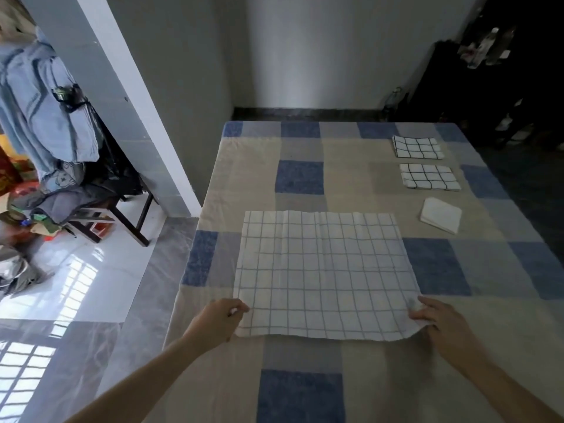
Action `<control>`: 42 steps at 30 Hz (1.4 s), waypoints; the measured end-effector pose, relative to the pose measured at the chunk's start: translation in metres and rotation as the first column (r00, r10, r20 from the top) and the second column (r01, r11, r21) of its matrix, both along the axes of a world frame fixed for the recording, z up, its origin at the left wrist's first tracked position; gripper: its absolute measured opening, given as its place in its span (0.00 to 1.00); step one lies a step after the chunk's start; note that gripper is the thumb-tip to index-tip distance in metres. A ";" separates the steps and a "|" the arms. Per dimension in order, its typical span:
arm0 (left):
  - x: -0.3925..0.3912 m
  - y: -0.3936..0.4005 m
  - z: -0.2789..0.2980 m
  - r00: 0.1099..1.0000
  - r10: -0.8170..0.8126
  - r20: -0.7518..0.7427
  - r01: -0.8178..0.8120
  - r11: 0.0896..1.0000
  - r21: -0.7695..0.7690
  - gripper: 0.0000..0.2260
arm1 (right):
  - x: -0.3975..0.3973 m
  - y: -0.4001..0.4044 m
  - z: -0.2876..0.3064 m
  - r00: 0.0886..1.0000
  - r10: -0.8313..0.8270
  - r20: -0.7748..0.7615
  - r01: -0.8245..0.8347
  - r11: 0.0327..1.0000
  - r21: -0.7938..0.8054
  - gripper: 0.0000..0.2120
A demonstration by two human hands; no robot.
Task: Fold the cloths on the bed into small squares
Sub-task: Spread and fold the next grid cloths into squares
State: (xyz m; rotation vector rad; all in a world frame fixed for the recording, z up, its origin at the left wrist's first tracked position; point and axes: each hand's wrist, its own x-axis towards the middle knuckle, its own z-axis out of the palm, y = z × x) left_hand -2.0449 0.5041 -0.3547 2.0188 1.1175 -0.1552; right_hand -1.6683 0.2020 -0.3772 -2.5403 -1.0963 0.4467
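The checked cloth (326,273) is lying flat on the bed (305,377) — long axis running left to right. The left hand (218,320) and right hand (439,320) are each pinching a near corner — no legible writing.

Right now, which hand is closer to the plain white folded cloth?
Right. The right hand grips the big checked cloth at its near right corner, below the plain white folded cloth. The left hand grips the near left corner, farther away.
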 end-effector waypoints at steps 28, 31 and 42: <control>0.136 -0.017 -0.056 0.982 -0.108 -0.155 0.171 0.862 0.477 0.38 | 0.000 0.117 -0.051 0.965 -0.042 0.258 0.084 0.985 -0.153 0.28; 0.137 -0.018 -0.056 0.979 -0.107 -0.175 0.181 0.853 0.489 0.39 | 0.022 0.126 -0.036 0.937 -0.270 0.222 0.286 0.957 -0.045 0.26; 0.141 -0.020 -0.058 0.967 -0.081 -0.240 0.195 0.845 0.497 0.41 | -0.075 0.288 -0.054 0.895 0.379 0.233 -0.379 0.924 -0.049 0.29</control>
